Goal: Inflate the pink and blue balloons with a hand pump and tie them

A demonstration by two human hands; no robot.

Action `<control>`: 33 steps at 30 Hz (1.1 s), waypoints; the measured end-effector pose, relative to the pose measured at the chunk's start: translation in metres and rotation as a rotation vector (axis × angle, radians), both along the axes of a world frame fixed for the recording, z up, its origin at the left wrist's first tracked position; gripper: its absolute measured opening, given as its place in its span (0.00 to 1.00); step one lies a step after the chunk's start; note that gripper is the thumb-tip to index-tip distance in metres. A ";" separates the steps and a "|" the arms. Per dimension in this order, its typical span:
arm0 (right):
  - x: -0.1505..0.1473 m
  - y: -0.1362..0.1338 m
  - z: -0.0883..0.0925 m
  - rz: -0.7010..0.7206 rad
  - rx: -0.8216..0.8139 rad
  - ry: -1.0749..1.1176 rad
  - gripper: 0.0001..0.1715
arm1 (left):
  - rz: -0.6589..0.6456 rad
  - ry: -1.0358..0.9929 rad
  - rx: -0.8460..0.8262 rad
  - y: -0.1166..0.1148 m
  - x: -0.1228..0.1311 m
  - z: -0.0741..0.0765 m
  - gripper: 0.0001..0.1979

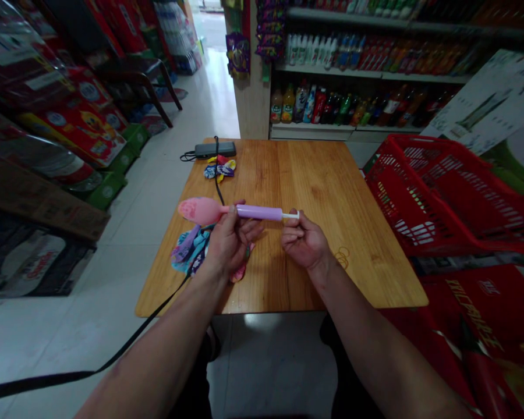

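One head-worn view, forward and down onto a near wooden table (323, 192) (shop shelves (375, 75) behind)

Wood table (332, 192): balloon piles (191, 249) (220, 167), black device (215, 149) w/ cable

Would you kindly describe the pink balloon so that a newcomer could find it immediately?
Start at the wooden table in the shop aisle. Above its near left part, the left hand pinches a purple hand pump. The pink balloon sits on the pump's tip, partly inflated, unlike the limp balloons lying below.
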State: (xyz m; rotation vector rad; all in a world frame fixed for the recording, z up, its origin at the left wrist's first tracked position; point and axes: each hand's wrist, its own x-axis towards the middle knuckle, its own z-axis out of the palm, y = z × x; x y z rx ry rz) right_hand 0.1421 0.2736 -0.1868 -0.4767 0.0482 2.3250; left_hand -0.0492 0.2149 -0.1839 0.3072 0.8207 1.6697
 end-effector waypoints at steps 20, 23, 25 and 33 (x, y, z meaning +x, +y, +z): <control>0.003 -0.005 0.005 0.022 0.011 -0.048 0.14 | -0.062 0.007 -0.008 -0.002 0.011 0.002 0.15; 0.018 0.005 0.010 -0.030 0.020 -0.059 0.13 | -0.006 0.007 -0.007 0.003 -0.004 0.003 0.14; 0.024 0.009 0.011 -0.076 0.020 -0.052 0.11 | 0.059 0.023 -0.007 0.005 -0.011 0.002 0.15; 0.003 -0.007 0.002 0.029 0.008 -0.073 0.11 | -0.054 0.017 -0.020 -0.006 0.014 0.002 0.15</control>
